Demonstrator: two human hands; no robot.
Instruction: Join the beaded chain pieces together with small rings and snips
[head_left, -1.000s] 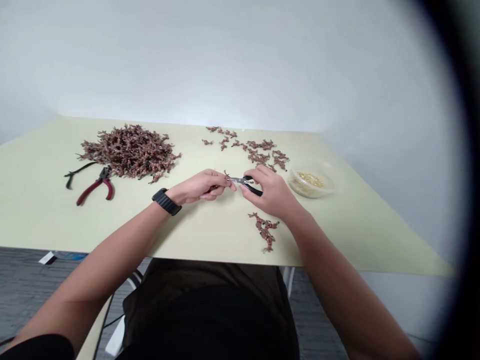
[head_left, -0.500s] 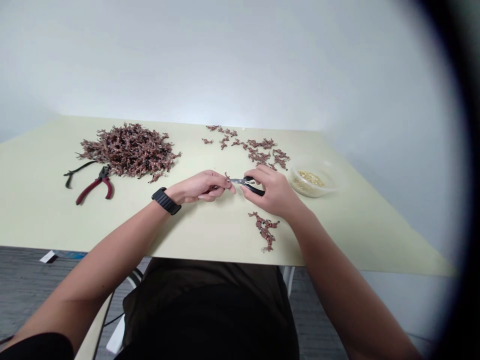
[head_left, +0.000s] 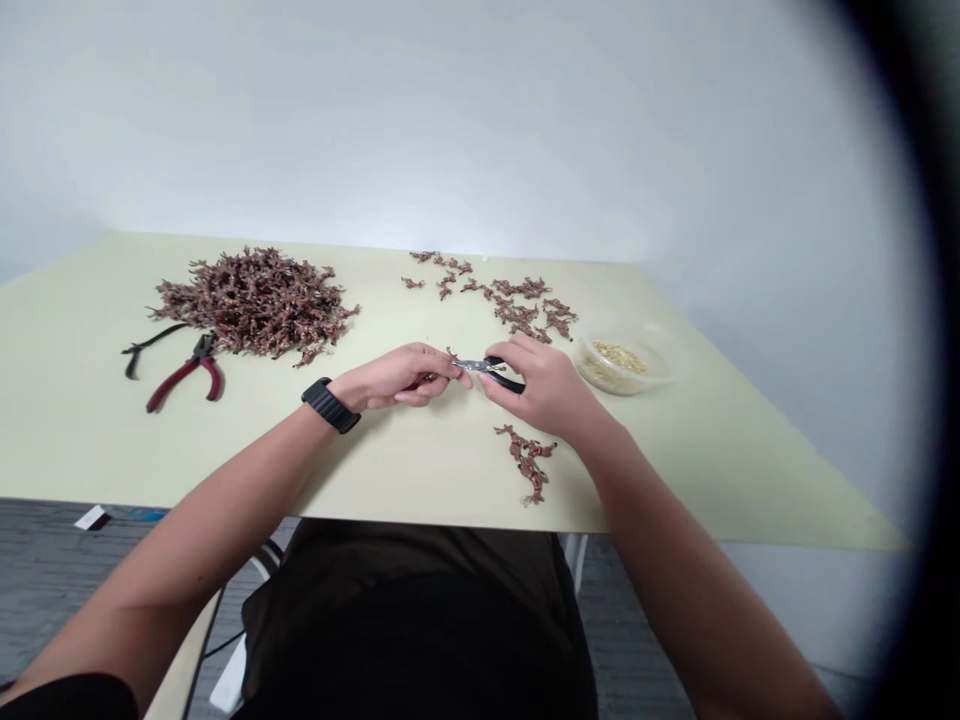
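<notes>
My left hand [head_left: 416, 376] pinches a small brown figure [head_left: 451, 354], shaped like a little deer or horse and mostly hidden by the fingers. My right hand [head_left: 541, 385] is closed round black-handled pliers [head_left: 474, 367]. Their metal jaws point left and meet the figure at my left fingertips. Just below my right hand, a few similar brown figures [head_left: 529, 462] lie together on the table. Beyond both hands, more of them [head_left: 521, 305] are scattered toward the back.
A large heap of brown figures [head_left: 259, 300] covers the table's left side. In front of it lie red-handled cutters [head_left: 187, 372] and a black-handled tool [head_left: 146, 350]. On the right stands a clear plastic bowl [head_left: 660, 372] holding small gold-coloured pieces. The pale table [head_left: 420, 490] meets a wall behind.
The view has shifted slightly. Both hands stay together, and the plier jaws sit a little closer to the left fingertips. Nothing has been picked up or let go.
</notes>
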